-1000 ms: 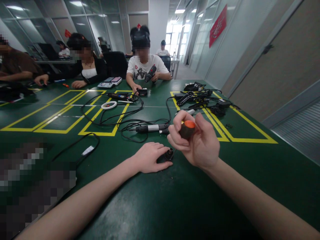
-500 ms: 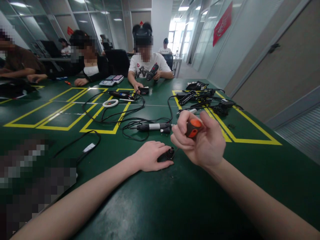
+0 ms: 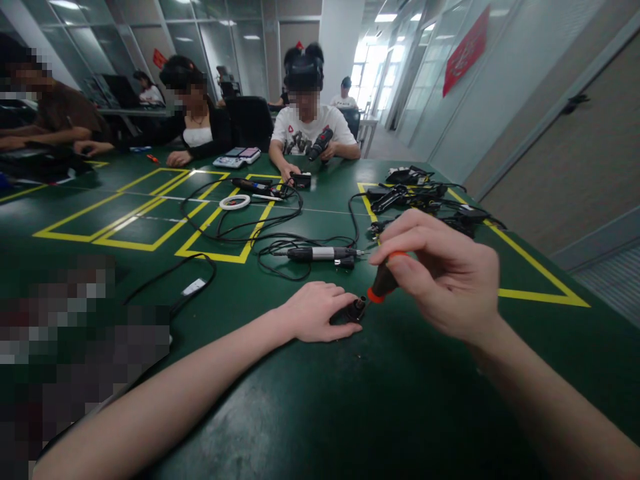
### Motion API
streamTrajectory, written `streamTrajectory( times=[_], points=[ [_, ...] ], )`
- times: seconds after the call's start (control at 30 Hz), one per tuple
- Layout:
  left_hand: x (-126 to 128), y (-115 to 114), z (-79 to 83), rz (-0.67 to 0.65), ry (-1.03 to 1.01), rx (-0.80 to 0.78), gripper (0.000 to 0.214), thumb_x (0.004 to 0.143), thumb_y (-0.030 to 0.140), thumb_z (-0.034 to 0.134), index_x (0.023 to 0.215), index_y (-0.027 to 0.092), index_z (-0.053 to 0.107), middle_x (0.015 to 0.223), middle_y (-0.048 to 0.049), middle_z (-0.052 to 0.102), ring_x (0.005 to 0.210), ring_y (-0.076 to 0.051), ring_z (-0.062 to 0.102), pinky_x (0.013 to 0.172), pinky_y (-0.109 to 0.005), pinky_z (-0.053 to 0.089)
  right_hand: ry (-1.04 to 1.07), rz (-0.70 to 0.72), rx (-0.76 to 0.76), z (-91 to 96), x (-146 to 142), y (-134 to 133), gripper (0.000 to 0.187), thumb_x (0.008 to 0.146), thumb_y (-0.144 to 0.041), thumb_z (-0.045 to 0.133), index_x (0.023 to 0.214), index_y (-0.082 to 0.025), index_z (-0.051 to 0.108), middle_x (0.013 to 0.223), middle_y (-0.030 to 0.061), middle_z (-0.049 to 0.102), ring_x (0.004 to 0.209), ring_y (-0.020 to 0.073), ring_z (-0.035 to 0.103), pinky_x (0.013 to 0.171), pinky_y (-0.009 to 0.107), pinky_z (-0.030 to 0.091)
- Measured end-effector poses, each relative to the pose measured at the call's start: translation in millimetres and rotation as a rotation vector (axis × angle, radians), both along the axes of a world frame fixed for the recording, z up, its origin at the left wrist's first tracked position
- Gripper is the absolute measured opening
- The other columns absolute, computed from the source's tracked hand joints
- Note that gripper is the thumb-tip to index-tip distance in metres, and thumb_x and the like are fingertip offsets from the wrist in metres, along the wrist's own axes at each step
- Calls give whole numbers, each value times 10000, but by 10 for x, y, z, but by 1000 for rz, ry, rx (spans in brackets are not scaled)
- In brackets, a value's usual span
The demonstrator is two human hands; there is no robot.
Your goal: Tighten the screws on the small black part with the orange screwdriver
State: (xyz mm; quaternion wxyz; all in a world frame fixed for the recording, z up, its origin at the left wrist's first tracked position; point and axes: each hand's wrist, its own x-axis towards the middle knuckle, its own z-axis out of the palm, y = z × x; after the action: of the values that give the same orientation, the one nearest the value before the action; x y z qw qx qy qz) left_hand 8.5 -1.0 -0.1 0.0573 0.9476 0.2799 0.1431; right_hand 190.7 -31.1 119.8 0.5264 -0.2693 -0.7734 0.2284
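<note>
- Spreading under everything, the green bench (image 3: 240,413) has a smooth sheen; a sideways push might make small things skid on it. Clock directions below are read from the black part.
- Towards 11 o'clock, well apart, a seated co-worker (image 3: 291,133) in a white shirt holds a drill (image 3: 321,143) over the far edge.
- At 1 o'clock lies a heap of black cables (image 3: 415,199), partly behind the right hand; a knuckle swinging that way could snag a loop.
- Right hand (image 3: 440,280): between 2 and 3 o'clock, its forearm coming in from 4. The wrist is raised off the surface, and thumb and fingers are closed around a screwdriver. Should that pinch loosen, the handle could twist free.
- Left hand (image 3: 323,312): at 9 o'clock, low on the bench, its forearm reaching in from 8. Thumb and forefinger curve narrowly around the black part, so a slipping tip could jab either one.
- A grey-and-black pen-shaped tool (image 3: 320,254) lies at 11 o'clock, its cord coiled just beside it.
- The screwdriver (image 3: 384,280), dark with orange ends, leans between 1 and 2 o'clock, thin shaft pointing down-left. That slant could make it skate off; whether its tip touches is too small to tell.
- The black part (image 3: 356,310) sits on the bench inside the left grasp, a short collar upward; a weak hold could let it roll.
</note>
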Motion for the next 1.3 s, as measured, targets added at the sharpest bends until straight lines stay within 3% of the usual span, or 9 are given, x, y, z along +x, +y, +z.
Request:
streamTrajectory(
  times=[0.07, 0.17, 0.33, 0.57, 0.77, 0.87, 1.0, 1.2, 1.3],
  points=[
    [1, 2, -7, -4, -5, 7, 406, 975, 547, 582, 1115, 173, 657, 901, -63, 723, 846, -240, 709, 743, -344, 497, -211, -68, 109, 143, 86, -53, 119, 875, -305, 739, 763, -264, 735, 714, 35, 655, 620, 188, 569, 575, 340, 421],
    [-1, 6, -16, -7, -6, 9, 410, 974, 549, 582, 1107, 169, 661, 892, -61, 724, 831, -235, 707, 743, -344, 489, -479, -146, 117, 314, 199, -135, 126, 921, -271, 644, 867, -267, 759, 641, 8, 666, 529, 167, 550, 548, 325, 391],
    [-12, 12, -19, -4, -1, 8, 411, 968, 548, 595, 1098, 164, 664, 906, -65, 725, 834, -231, 703, 742, -338, 485, -674, -227, 273, 367, 255, -189, 239, 894, -192, 478, 833, -227, 707, 730, 38, 719, 601, 188, 626, 578, 322, 404],
    [-20, -2, 8, 1, -3, 10, 389, 967, 528, 605, 1071, 158, 667, 883, -69, 722, 823, -240, 703, 745, -341, 494, -736, -367, 276, 259, 148, -122, 386, 981, -421, 519, 652, -227, 584, 589, 39, 606, 544, 177, 517, 552, 317, 272],
    [-28, -7, 15, -2, -13, -7, 386, 972, 524, 592, 1091, 164, 668, 929, -82, 736, 876, -245, 711, 779, -337, 514, -696, -238, 228, 289, 120, -156, 157, 895, -250, 515, 913, -230, 670, 793, 59, 709, 682, 216, 610, 627, 327, 380],
    [-39, -8, 23, -3, -18, -32, 365, 980, 507, 575, 1095, 173, 667, 943, -82, 736, 904, -241, 710, 814, -333, 527, -734, -296, 251, 271, 96, -167, 155, 878, -238, 499, 885, -210, 651, 736, 53, 684, 644, 206, 589, 605, 316, 352],
    [-52, -9, 42, 0, -12, -46, 372, 970, 503, 588, 1110, 164, 654, 984, -95, 738, 917, -248, 709, 843, -345, 539, -777, -496, 216, 223, 66, -137, 272, 956, -416, 540, 790, -214, 617, 567, 20, 610, 526, 178, 535, 550, 295, 248],
    [-73, -6, 36, -7, -11, -64, 378, 977, 501, 571, 1117, 158, 646, 1007, -108, 741, 946, -264, 716, 864, -370, 553, -758, -388, 155, 254, 67, -125, 82, 920, -270, 557, 919, -215, 618, 714, 14, 680, 587, 160, 571, 570, 272, 289],
    [-78, -10, 32, 1, -15, -64, 376, 979, 500, 566, 1128, 164, 646, 1027, -110, 744, 965, -267, 717, 882, -377, 557, -765, -391, 175, 254, 63, -141, 65, 866, -235, 545, 875, -211, 606, 722, 12, 661, 592, 155, 552, 565, 270, 285]
  ],
)
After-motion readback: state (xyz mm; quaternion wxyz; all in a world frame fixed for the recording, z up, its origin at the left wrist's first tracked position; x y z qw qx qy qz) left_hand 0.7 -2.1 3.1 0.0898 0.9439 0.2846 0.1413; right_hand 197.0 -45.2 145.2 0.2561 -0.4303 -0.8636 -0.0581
